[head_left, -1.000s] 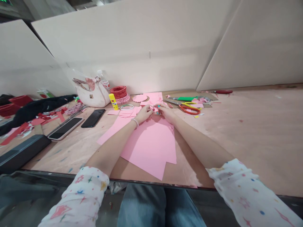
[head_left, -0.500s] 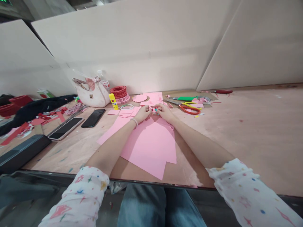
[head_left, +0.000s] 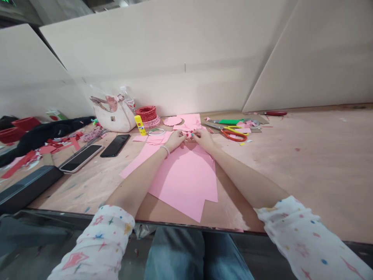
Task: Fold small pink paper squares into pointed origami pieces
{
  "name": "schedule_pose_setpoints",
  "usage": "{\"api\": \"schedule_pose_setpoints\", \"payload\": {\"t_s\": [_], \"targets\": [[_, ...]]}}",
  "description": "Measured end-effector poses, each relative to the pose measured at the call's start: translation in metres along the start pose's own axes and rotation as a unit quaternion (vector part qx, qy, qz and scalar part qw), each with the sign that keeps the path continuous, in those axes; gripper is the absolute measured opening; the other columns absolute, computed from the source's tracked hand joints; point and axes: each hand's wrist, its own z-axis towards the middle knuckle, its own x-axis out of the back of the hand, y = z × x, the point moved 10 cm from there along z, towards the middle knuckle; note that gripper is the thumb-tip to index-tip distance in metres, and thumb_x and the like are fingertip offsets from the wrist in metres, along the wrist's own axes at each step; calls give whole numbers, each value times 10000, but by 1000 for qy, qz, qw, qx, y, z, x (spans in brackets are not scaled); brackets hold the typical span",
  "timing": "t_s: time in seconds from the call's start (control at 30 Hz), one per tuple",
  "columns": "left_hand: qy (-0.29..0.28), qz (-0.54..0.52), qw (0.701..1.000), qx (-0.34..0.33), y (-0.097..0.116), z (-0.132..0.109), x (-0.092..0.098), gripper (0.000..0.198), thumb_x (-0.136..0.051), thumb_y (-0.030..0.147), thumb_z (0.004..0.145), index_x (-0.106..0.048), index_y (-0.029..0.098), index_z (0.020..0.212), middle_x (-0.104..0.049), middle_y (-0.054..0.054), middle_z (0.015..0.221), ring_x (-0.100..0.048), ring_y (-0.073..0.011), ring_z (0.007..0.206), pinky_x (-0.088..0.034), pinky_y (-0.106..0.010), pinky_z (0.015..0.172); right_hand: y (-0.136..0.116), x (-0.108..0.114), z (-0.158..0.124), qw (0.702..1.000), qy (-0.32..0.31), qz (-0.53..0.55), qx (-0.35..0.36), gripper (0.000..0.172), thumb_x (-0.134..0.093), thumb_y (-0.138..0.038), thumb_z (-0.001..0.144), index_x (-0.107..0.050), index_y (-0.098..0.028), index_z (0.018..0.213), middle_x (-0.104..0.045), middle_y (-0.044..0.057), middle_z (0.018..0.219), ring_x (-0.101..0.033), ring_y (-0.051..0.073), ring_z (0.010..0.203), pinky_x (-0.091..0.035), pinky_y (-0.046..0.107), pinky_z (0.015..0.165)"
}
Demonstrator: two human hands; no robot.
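I'm watching the left hand (head_left: pixel 175 140) and right hand (head_left: pixel 204 139) pinching a small pink paper piece (head_left: pixel 190 134) narrowly between their fingertips, above the table, its shape mostly hidden. Some cutting looks done — the red-handled scissors (head_left: pixel 233 135) are lying aside, while the large pink sheet (head_left: pixel 183 182) is lying flat below the wrists — how much is left I cannot tell.

No words or numbers can be read anywhere. The yellow glue stick (head_left: pixel 140 125) near the back edge of the tabletop (head_left: pixel 294 171) carries a small label in blue and red, too small and blurred to make out. The white handbag (head_left: pixel 109 120) beside it, towards the back left corner, has a small dark badge on its front, and that is also unreadable.
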Motion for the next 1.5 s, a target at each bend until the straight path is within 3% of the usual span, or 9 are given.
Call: {"api": "schedule_pose_setpoints", "payload": {"t_s": [0.13, 0.23, 0.43, 0.67, 0.87, 1.03, 1.2, 1.33, 1.5], "targets": [[-3, -45, 998, 40, -5, -1, 2, 189, -568, 287, 743, -522, 104, 759, -613, -28, 594, -439, -31, 337, -224, -133, 304, -14, 2, -2, 996, 17, -70, 48, 133, -497, -160, 725, -629, -176, 739, -619, 56, 717, -514, 181, 703, -368, 323, 718], [-12, -94, 993, 64, -6, -1, 4, 132, -552, 229, 746, -535, 99, 740, -635, -53, 670, -476, -26, 406, -265, -118, 336, -24, -2, -5, 987, 0, -128, 100, 177, -479, -150, 758, -647, -172, 809, -614, 83, 757, -509, 208, 773, -337, 340, 767], [-30, -165, 978, 123, -13, -3, 5, 41, -516, 102, 713, -555, 91, 709, -644, -65, 681, -489, -27, 434, -351, -125, 397, -44, -24, -17, 919, -67, -317, 224, 253, -465, -262, 823, -622, -137, 977, -597, 126, 795, -497, 225, 791, -349, 328, 725], [-39, -185, 967, 173, -22, -3, 4, 109, -451, 123, 755, -548, 102, 710, -630, -64, 620, -546, -65, 467, -388, -132, 402, -56, -30, -28, 883, -97, -356, 290, 247, -457, -189, 832, -599, -144, 1028, -604, 120, 861, -509, 202, 825, -371, 288, 702], [-48, -157, 976, 146, -18, -3, 3, 111, -523, 207, 756, -572, 109, 744, -597, -23, 576, -532, -45, 454, -360, -109, 391, -60, -34, -32, 867, -105, -358, 332, 245, -429, -165, 839, -600, -155, 1014, -610, 109, 906, -518, 196, 852, -385, 289, 707], [-53, -107, 987, 110, -19, 0, 5, 69, -577, 161, 706, -580, 93, 696, -588, -9, 571, -440, -7, 385, -292, -102, 354, -57, -32, -30, 886, -109, -335, 302, 259, -421, -141, 824, -595, -157, 1015, -615, 107, 911, -525, 196, 863, -380, 295, 735], [-56, -64, 993, 83, -14, -2, 3, 144, -613, 220, 695, -548, 97, 659, -560, 9, 534, -398, -6, 363, -264, -115, 342, -41, -16, -18, 958, -50, -220, 175, 250, -367, -182, 828, -546, -167, 1001, -600, 60, 818, -522, 166, 737, -374, 274, 651], [-52, -32, 996, 62, -6, -6, -1, 207, -617, 296, 705, -535, 106, 717, -619, -28, 651, -465, -27, 415, -314, -131, 369, -22, -11, -10, 989, -29, -119, 77, 195, -381, -145, 759, -510, -162, 903, -493, -18, 625, -435, 117, 549, -340, 235, 544], [-38, 25, 998, 39, -1, -6, -2, 245, -591, 336, 725, -532, 99, 745, -633, -56, 704, -557, -67, 536, -435, -176, 496, -19, -15, -7, 995, -54, -40, 78, 200, -391, -98, 684, -493, -160, 843, -463, -27, 646, -410, 100, 547, -340, 220, 539]]}}
